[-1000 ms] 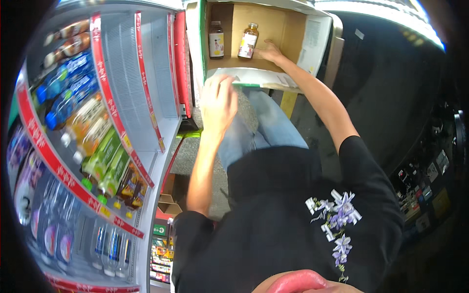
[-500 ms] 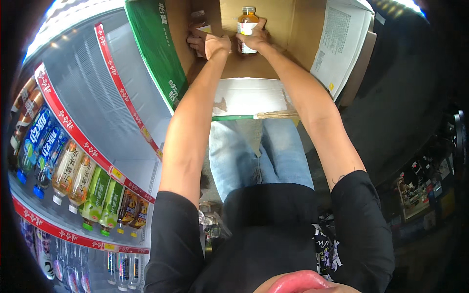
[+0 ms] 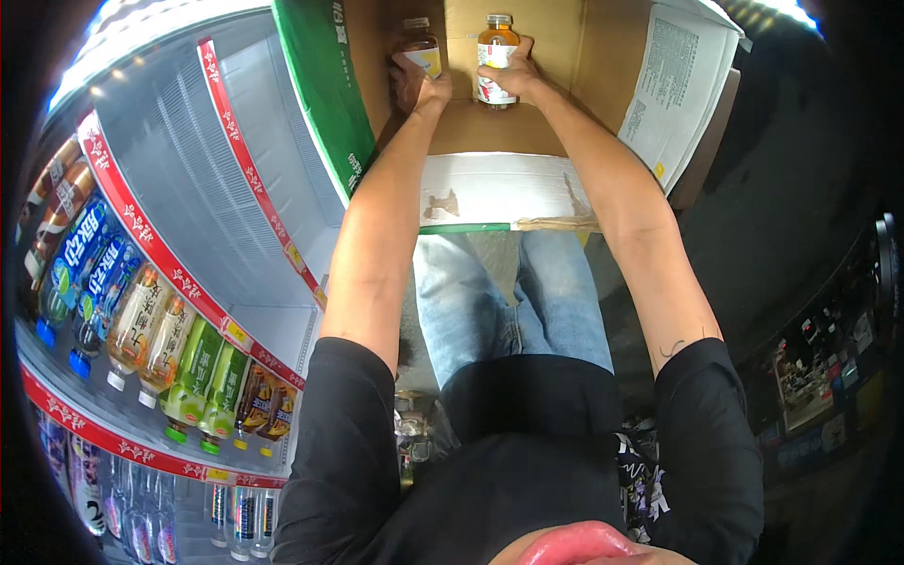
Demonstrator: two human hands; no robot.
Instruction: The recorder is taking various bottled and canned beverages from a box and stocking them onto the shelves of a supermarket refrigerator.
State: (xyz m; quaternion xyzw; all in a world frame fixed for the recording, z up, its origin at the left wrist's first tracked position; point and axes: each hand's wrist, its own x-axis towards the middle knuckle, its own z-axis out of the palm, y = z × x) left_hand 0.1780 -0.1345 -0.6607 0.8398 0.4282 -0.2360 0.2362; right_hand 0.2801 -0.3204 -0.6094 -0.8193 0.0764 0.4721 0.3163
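Both of my hands reach into an open cardboard box (image 3: 499,125), each wrapped round an upright bottle. My right hand (image 3: 518,77) grips an amber bottle (image 3: 495,41) with a pale cap and a white label, its thumb lying across the label. In the shadowed left part of the box, my left hand (image 3: 420,87) is closed round a second, darker-looking bottle (image 3: 419,42) with a white and yellow label. Its lower part is hidden behind the hand. The two bottles stand side by side with a gap between them.
To the left stands a display fridge with red-edged shelves (image 3: 155,250). Several drink bottles (image 3: 198,372) fill its middle shelf, with more bottles (image 3: 141,513) below. A green flap (image 3: 325,94) and a white flap (image 3: 664,94) flank the box; a torn white front flap (image 3: 499,188) hangs toward me.
My left hand has shifted on the left bottle, which now shows more of its cap and label. The box, both hands and the fridge sit slightly farther right in the view.
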